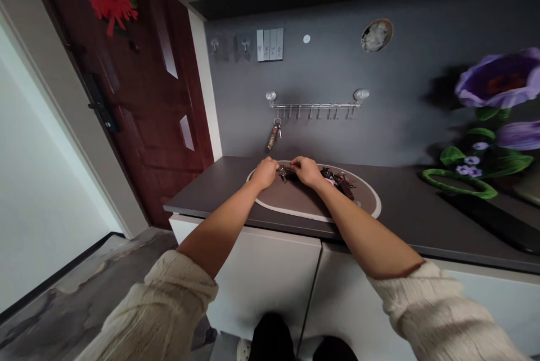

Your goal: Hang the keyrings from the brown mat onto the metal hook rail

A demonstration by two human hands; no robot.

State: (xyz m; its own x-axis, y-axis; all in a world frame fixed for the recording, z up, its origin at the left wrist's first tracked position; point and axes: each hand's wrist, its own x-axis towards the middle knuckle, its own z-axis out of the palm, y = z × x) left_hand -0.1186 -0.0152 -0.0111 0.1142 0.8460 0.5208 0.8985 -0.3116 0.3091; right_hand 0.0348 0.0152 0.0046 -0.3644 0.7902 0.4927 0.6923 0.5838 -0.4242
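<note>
Over an oval brown mat (291, 203) with a pale rim, both my hands are held close together, fingers pinched. My left hand (265, 173) grips the edge of a small bunch of metal keys (283, 174), which shows between the hands. My right hand (307, 171) is closed just right of these keys; what its fingertips hold is too small to make out. A dark pile of keys and fobs (341, 181) lies on the mat beside my right hand. Another key ring with a brown fob (273, 136) hangs from the hook rail above my left hand.
A clear hook rail (314, 106) is fixed to the grey wall behind the mat. Purple flowers (500, 82) and a long black object (493, 217) stand on the counter (405, 203) at right. A dark red door (139, 108) is at left, white cupboards (261, 260) below.
</note>
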